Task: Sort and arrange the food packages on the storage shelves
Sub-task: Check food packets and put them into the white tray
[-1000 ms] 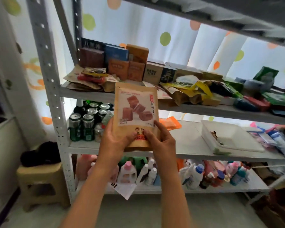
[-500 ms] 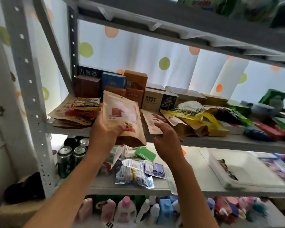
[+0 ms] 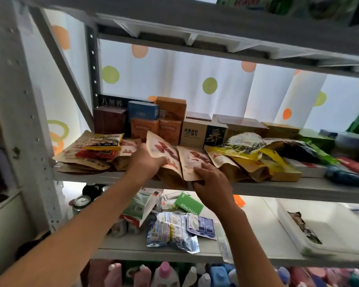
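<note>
Here the left hand [image 3: 147, 162] grips a brown paper pouch [image 3: 164, 156], holding it tilted on the middle shelf [image 3: 278, 188]. Just beside it, the right hand [image 3: 210, 181] rests with loosely spread fingers on a second brown pouch [image 3: 192, 164] lying at the shelf's front edge. Boxes [image 3: 170, 119] stand behind them; more pouches are piled on either side.

The shelf [image 3: 278, 188] is matt grey painted metal. The pouch [image 3: 164, 154] looks like matt kraft paper, the boxes [image 3: 170, 119] like cardboard; the yellow packet [image 3: 103, 141] is glossy plastic.
</note>
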`<state>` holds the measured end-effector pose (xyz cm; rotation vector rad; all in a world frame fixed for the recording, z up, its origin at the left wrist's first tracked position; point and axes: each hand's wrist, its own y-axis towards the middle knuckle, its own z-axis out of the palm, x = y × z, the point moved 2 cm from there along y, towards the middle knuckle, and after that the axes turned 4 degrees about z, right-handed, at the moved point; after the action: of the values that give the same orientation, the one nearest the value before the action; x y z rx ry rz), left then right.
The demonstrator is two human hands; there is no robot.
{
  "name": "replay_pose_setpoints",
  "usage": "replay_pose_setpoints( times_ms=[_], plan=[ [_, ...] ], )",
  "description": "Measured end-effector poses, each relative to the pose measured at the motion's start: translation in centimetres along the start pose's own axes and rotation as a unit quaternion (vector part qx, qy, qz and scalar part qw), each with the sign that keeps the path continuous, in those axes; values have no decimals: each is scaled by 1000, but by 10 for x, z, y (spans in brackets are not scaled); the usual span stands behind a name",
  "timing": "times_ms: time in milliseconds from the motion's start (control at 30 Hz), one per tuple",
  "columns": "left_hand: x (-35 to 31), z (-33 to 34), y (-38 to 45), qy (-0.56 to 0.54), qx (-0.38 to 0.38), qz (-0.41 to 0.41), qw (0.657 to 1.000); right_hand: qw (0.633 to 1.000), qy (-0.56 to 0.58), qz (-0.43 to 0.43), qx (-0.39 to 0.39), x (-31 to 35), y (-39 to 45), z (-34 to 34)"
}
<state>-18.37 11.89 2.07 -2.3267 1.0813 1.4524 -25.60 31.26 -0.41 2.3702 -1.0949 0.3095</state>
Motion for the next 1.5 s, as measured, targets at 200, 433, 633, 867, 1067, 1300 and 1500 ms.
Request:
replay_pose_setpoints(
  times_ms=[200,433,633,867,1067,1300,1500],
  plan=[
    [-14,-3,1,144,5,64,987,997,66,-2,-49,4,6,18],
    [-16,2,-3,207,-1,136,969,992,110,-13,-61,15,11,29],
    [-10,5,-10,200,50,166,964,990,117,-21,-79,24,12,32],
    [-9,1,-18,168,71,183,966,978,149,-16,-142,28,10,16],
    [-13,-1,-31,127,69,232,962,928,256,20,-270,31,18,-12],
    [-30,-1,-55,33,76,290,953,850,370,17,-375,55,-8,-58],
    [-49,-4,-82,-202,175,149,952,738,535,88,-401,79,-39,-74]
  ],
)
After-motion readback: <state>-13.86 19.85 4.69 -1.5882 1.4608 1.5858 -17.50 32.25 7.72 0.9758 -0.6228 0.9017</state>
